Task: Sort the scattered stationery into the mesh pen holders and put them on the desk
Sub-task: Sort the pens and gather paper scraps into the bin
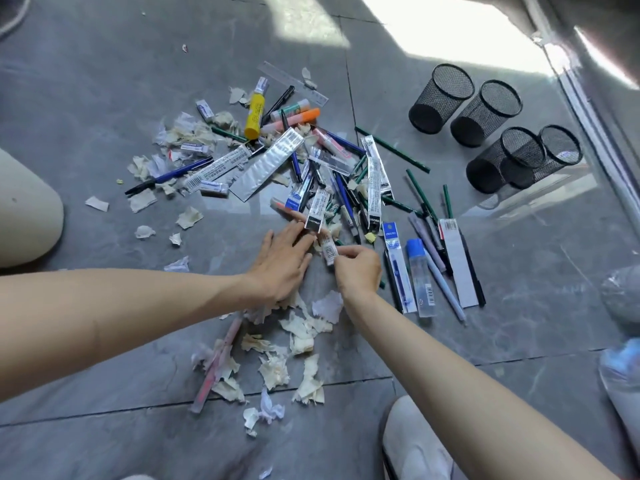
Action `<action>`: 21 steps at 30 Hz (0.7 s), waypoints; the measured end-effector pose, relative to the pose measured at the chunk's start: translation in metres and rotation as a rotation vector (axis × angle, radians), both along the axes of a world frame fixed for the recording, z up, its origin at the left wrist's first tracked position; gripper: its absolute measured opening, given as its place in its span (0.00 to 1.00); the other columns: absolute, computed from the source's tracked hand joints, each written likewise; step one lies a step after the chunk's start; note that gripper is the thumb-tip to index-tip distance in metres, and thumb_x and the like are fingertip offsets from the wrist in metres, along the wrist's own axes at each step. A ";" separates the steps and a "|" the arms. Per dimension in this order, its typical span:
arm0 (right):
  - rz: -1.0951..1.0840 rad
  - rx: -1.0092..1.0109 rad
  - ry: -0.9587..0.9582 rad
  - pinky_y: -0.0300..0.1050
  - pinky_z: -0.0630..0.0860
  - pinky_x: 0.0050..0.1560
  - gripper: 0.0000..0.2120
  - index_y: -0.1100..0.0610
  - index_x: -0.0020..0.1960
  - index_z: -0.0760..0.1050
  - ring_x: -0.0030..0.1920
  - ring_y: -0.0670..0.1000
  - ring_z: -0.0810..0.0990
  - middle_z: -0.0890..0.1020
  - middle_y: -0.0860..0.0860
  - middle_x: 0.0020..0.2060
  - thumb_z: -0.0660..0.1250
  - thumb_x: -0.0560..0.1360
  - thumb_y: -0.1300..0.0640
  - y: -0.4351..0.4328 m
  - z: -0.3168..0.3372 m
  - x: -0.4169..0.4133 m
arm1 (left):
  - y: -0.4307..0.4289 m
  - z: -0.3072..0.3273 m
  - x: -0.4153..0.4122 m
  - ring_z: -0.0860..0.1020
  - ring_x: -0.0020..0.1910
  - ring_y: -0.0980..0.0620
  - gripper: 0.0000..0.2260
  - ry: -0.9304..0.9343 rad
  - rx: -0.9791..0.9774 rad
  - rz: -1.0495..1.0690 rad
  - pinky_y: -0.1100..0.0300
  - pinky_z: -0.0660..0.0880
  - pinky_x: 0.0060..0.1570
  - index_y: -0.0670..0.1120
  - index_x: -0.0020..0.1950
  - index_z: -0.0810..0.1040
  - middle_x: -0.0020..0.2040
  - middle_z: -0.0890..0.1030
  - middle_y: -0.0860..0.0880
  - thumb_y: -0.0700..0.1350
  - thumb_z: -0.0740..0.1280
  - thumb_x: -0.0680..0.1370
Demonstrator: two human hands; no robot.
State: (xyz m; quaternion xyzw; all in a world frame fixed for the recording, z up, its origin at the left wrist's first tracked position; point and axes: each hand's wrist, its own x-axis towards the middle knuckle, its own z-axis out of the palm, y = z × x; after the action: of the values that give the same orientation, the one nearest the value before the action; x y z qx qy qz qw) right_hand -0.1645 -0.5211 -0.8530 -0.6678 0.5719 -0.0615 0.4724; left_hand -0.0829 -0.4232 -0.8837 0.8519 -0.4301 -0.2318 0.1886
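black mesh pen holders [441, 98], yellow glue stick [255, 116] (orange marker [294, 120] alongside), grey floor [104, 98]

An indoor room, home or office, is suggested by large grey polished floor tiles [104, 98], lit by sunlight at the far right beside a glass pane [595, 109]

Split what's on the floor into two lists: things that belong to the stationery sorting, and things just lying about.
Belongs to the job:
- four mesh pen holders, empty
- green pencils
- blue pen
- yellow glue stick
- orange highlighter
- packaged refill
- small packet, pinched by the right hand

Just lying about:
- torn paper scraps
- white shoe
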 end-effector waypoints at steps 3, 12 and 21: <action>0.030 -0.051 -0.004 0.38 0.69 0.46 0.07 0.59 0.51 0.79 0.45 0.48 0.75 0.80 0.51 0.45 0.63 0.76 0.62 -0.012 -0.001 -0.009 | -0.008 -0.004 0.001 0.57 0.74 0.49 0.19 -0.017 -0.042 0.034 0.47 0.47 0.74 0.48 0.73 0.60 0.75 0.59 0.49 0.45 0.52 0.82; 0.043 -0.183 -0.069 0.47 0.66 0.43 0.05 0.57 0.47 0.67 0.42 0.54 0.72 0.73 0.50 0.37 0.53 0.79 0.62 -0.023 0.002 -0.014 | -0.026 -0.005 0.008 0.59 0.69 0.48 0.20 -0.090 -0.151 -0.058 0.50 0.57 0.68 0.52 0.74 0.61 0.72 0.62 0.47 0.46 0.55 0.81; -0.442 -0.043 -0.269 0.51 0.74 0.34 0.11 0.49 0.41 0.61 0.30 0.56 0.79 0.77 0.55 0.32 0.48 0.79 0.60 -0.043 -0.006 -0.019 | -0.068 0.006 0.010 0.55 0.70 0.44 0.19 -0.236 0.062 -0.166 0.49 0.52 0.66 0.56 0.71 0.63 0.72 0.59 0.45 0.50 0.56 0.80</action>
State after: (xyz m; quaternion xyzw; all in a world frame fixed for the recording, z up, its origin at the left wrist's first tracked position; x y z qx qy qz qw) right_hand -0.1831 -0.5638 -0.8594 -0.5224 0.6345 -0.2635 0.5050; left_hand -0.0725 -0.4907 -0.8780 0.8403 -0.5107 -0.1580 0.0905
